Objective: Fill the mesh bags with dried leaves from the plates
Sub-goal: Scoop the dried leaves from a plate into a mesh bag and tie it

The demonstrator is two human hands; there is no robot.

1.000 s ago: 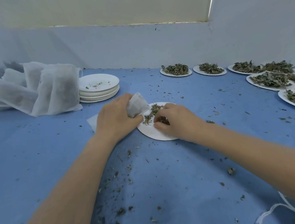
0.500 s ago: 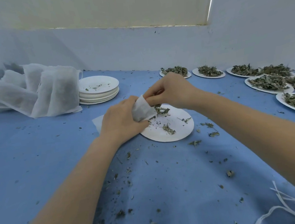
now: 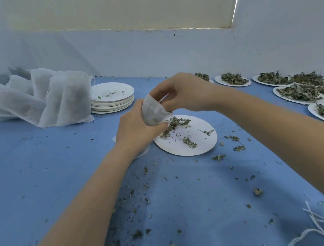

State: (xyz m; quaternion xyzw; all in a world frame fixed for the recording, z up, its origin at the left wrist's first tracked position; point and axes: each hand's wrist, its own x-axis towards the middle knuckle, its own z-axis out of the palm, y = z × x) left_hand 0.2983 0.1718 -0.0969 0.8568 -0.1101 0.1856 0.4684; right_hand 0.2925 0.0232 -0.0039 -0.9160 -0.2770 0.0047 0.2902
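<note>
Head view showed the left hand (image 3: 136, 131) gripping the mesh bag (image 3: 153, 112) over the plate (image 3: 185, 135), the right hand (image 3: 182, 93) pinching leaves into its mouth. Holding the mouth wide above the plate would likely limit spillage onto the surface (image 3: 44, 171).

Pale blue-white wall (image 3: 151, 51), cream blind (image 3: 129, 9) above, blue cloth-covered table (image 3: 45, 180)
</note>
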